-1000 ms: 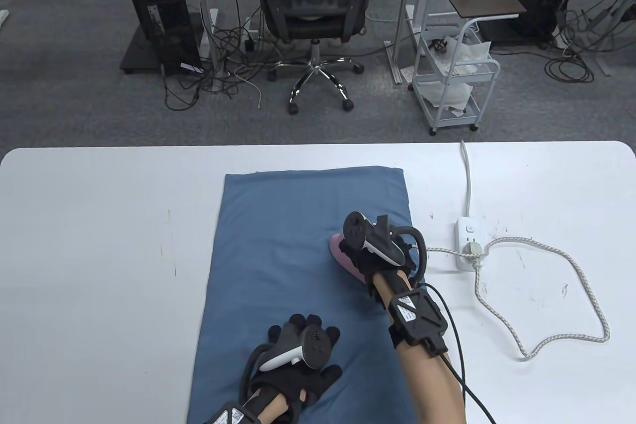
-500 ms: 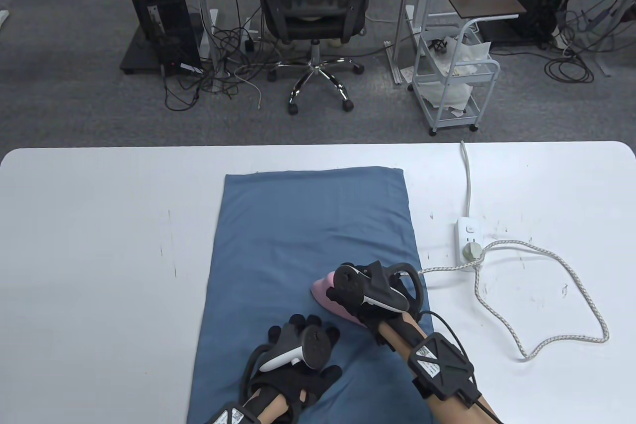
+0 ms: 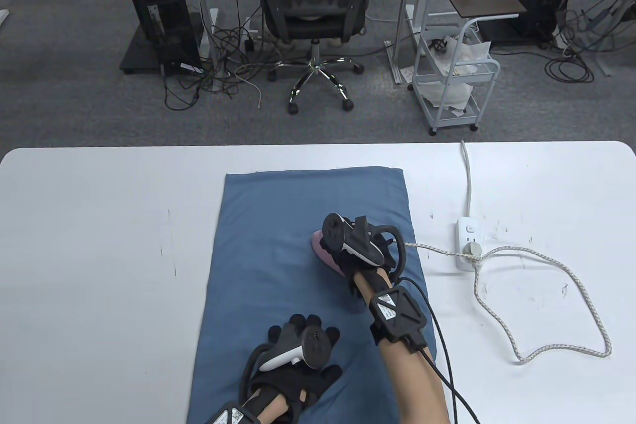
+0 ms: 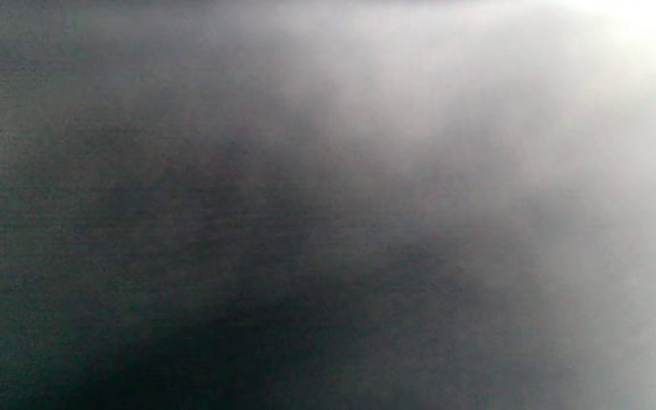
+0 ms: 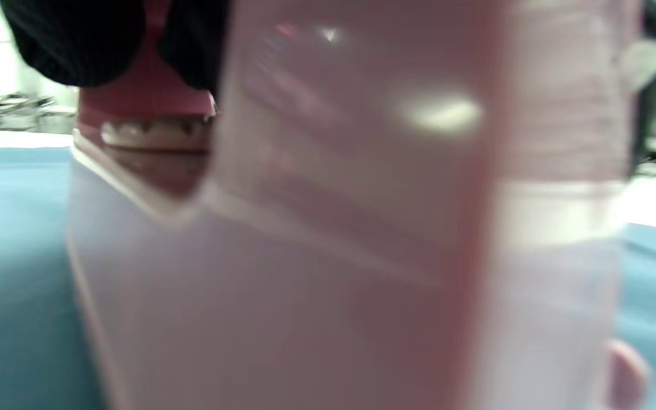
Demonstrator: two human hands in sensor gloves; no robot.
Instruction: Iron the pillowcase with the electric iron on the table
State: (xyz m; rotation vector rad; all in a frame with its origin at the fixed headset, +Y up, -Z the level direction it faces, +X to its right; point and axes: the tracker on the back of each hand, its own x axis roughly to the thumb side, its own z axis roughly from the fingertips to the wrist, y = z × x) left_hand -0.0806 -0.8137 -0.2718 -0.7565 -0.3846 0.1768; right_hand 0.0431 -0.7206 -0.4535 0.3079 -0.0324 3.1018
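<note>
Table view shows the white table (image 3: 99, 245) with the blue pillowcase (image 3: 278, 225) spread flat across its middle. Left hand (image 3: 293, 364) lies open, fingers splayed on the near end, probably pinning the fabric so it won't bunch. Right hand (image 3: 355, 252) grips the pink iron (image 3: 322, 251) on the cloth's right half, braided cord (image 3: 546, 255) trailing to the power strip (image 3: 467, 235)
</note>
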